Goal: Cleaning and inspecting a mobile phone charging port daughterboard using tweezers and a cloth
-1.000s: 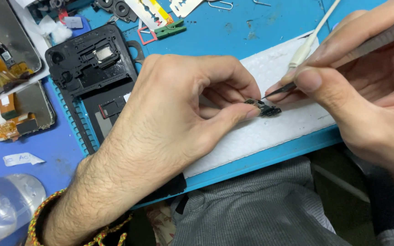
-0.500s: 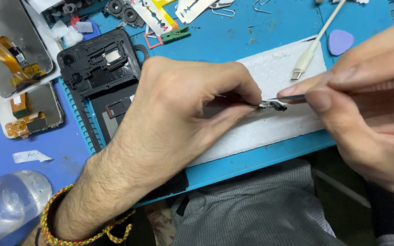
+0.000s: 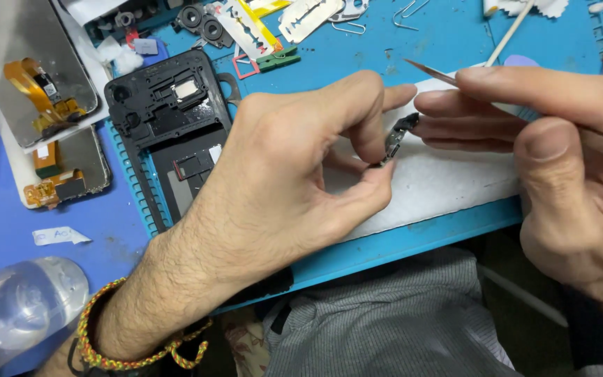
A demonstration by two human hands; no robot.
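My left hand (image 3: 294, 174) pinches a small black and silver phone part (image 3: 394, 138) between thumb and fingers, holding it tilted on edge just above a white pad (image 3: 448, 178). My right hand (image 3: 560, 153) holds thin metal tweezers (image 3: 433, 72) whose pointed tip sticks out to the left, above the part and apart from it. My right fingertips sit just right of the part. A braided bracelet is on my left wrist.
A black opened phone frame (image 3: 169, 132) lies on the blue mat (image 3: 413, 241) left of my hand. Phone screens with orange flex cables (image 3: 43, 98) lie at far left. Razor blades (image 3: 308, 17), clips and small parts lie at the top. A clear bottle (image 3: 15, 307) sits at bottom left.
The tweezers' tip has lifted off the part and now points up and left. My left hand has turned the part up on edge. The view has shifted slightly.
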